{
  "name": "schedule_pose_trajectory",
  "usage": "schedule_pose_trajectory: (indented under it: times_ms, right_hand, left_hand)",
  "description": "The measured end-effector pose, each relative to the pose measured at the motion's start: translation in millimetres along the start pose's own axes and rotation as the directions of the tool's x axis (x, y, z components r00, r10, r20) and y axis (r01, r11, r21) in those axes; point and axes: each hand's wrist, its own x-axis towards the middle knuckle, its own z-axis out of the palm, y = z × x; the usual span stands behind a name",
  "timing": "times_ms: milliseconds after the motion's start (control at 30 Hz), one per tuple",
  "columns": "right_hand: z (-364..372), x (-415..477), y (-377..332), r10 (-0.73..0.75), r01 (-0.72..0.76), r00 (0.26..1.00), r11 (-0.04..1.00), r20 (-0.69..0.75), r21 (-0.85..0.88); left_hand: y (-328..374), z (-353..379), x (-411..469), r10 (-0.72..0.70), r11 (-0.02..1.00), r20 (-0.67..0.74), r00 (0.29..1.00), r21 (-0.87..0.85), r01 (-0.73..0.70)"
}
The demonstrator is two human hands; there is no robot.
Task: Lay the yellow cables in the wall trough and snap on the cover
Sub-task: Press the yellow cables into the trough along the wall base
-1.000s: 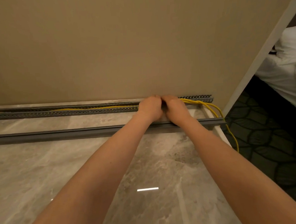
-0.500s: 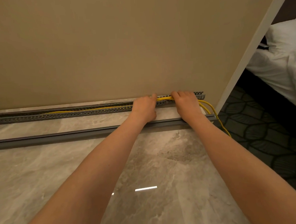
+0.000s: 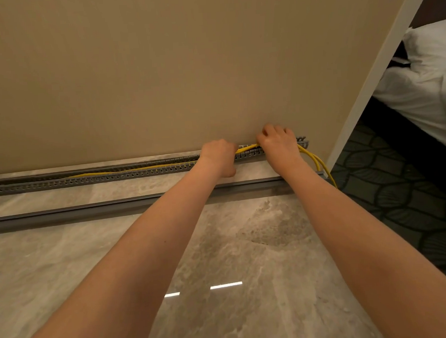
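Along the foot of the wall [image 3: 160, 68], on the floor [image 3: 220, 246], lies the open trough [image 3: 101, 176]. The cover [image 3: 90, 213] lies loose in front of it. The cables [image 3: 246, 149] run inside the trough and spill out at its right end. The left hand [image 3: 217, 156] curls over them at the trough, and the right hand [image 3: 277, 140] grips them just beside it.

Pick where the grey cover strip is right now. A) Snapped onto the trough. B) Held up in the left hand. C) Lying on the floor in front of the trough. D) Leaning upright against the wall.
C: the cover lies flat on the floor, apart from the open trough, while the left hand and right hand grip the yellow cables.
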Motion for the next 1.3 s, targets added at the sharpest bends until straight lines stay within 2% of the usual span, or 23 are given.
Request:
schedule_pose_trajectory:
  times_ms: [33, 67, 167, 233, 333, 467, 600, 700, 767, 833, 900, 1300]
  right_hand:
    - [-1.2, 0.4, 0.3, 0.035, -0.039, 0.998, 0.997, 0.057, 0.06]
    - [-2.1, 1.6, 1.9, 0.073, -0.079, 0.996, 0.988, 0.054, 0.131]
    - [3.1, 7.5, 12.5, 0.252, -0.298, 0.952, 0.896, 0.174, 0.33]
    - [2.4, 7.4, 13.9, 0.292, -0.348, 0.936, 0.847, 0.195, 0.403]
    - [7.9, 6.4, 11.4, 0.258, -0.308, 0.95, 0.865, 0.175, 0.397]
    - [18.2, 3.3, 12.8, 0.218, -0.254, 0.966, 0.89, 0.135, 0.378]
    - [25.2, -1.0, 17.2, 0.15, -0.201, 0.977, 0.883, 0.149, 0.425]
    - [22.0, -6.9, 24.8, 0.114, -0.19, 0.978, 0.836, 0.176, 0.514]
    - [20.5, -11.0, 34.5, 0.206, -0.257, 0.966, 0.798, 0.154, 0.546]
    - [21.2, -15.7, 46.9, 0.324, -0.351, 0.935, 0.79, 0.143, 0.503]
    - [23.2, -22.7, 57.6, 0.362, -0.391, 0.919, 0.8, 0.154, 0.455]
    - [21.4, -25.2, 64.0, 0.26, -0.278, 0.96, 0.928, 0.103, 0.249]
  left_hand:
    - [-0.6, -1.6, 0.2, 0.007, 1.0, 0.006, 1.0, 0.009, -0.007]
    - [-1.0, -3.3, 0.8, 0.015, 1.0, 0.01, 1.0, 0.019, -0.015]
    - [-1.9, -4.4, 1.7, 0.032, 0.998, 0.021, 0.999, 0.057, -0.033]
    - [0.2, -4.2, 3.2, 0.025, 0.996, 0.02, 0.999, 0.085, -0.027]
    - [8.4, -2.8, 6.0, 0.007, 0.994, -0.028, 1.0, 0.105, -0.004]
    - [30.8, 4.8, 6.6, 0.074, 0.996, -0.135, 0.988, -0.031, -0.079]
    - [45.5, 8.1, 12.3, 0.071, 0.987, -0.119, 0.99, -0.134, -0.087]
    - [42.7, 1.9, 17.0, 0.087, 0.993, -0.112, 0.99, -0.076, -0.096]
    - [42.7, 1.2, 18.4, 0.135, 0.991, -0.112, 0.985, 0.018, -0.134]
    - [43.4, 1.4, 18.5, 0.169, 0.984, -0.109, 0.98, 0.076, -0.161]
    - [43.6, 0.2, 19.0, 0.172, 0.982, -0.104, 0.98, 0.091, -0.163]
    - [39.4, -5.2, 24.7, 0.185, 0.976, -0.062, 0.981, 0.131, -0.176]
